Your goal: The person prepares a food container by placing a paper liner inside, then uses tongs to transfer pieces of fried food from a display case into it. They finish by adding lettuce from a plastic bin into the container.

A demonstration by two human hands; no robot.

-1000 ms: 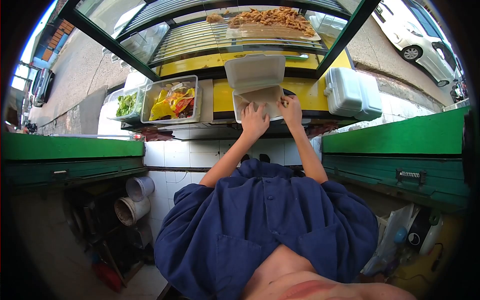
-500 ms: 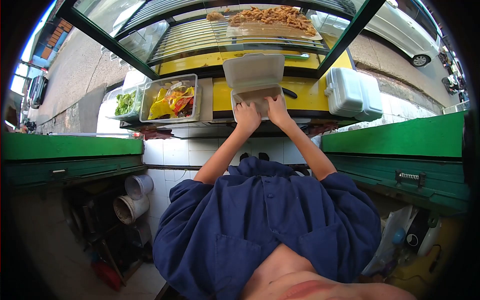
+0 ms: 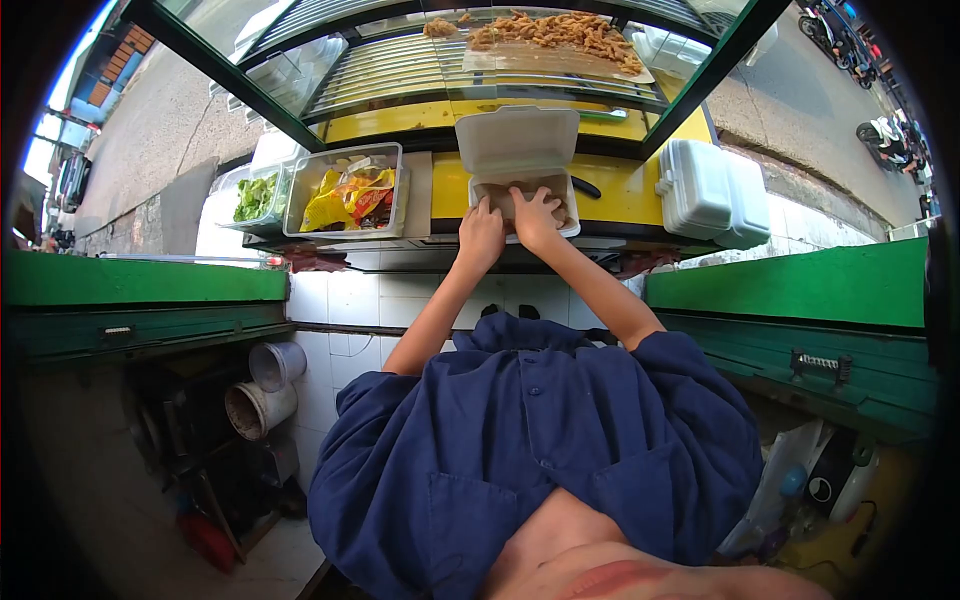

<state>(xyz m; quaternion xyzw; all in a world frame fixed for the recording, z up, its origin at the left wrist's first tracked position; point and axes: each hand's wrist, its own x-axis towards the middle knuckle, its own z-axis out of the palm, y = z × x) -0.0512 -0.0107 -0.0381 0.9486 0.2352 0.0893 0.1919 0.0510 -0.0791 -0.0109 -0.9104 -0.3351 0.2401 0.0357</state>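
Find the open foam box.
In the head view, the open foam box is on the yellow counter, right of the packet tub, left of the closed boxes.

White foam box (image 3: pixel 518 140), brown paper (image 3: pixel 494 192) inside, yellow counter (image 3: pixel 625 190), red-and-yellow packets (image 3: pixel 350 196), plain navy shirt (image 3: pixel 580 420)

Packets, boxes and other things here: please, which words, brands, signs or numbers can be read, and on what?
No text can be read.
Yellow packets: printing too small and blurred.
Open white box: no text visible.
Black object, lower right: round mark, no readable letters.
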